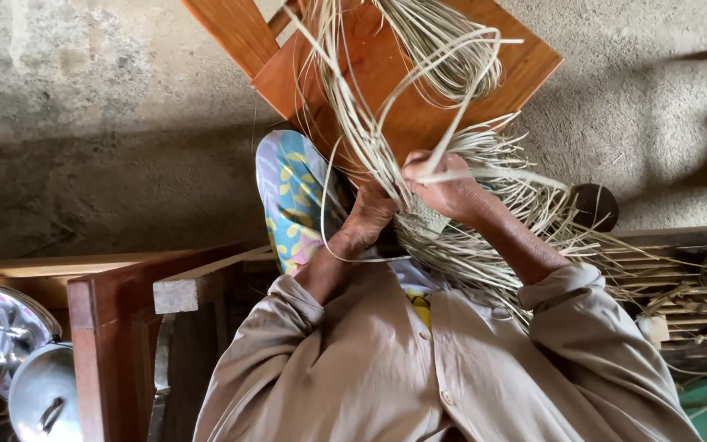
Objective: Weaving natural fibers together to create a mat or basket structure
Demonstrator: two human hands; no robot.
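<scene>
Right hand point(443, 187): fingers clamped on pale straw strips point(484, 155).
Left hand point(367, 214): fingers hidden under strips; grip cannot be told.
Beyond fingers: brown wooden stool point(386, 74), looping strips across it.

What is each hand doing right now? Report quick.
Left hand: closed on the pale straw strips, partly hidden.
Right hand: closed, pinching one strip of them.
</scene>
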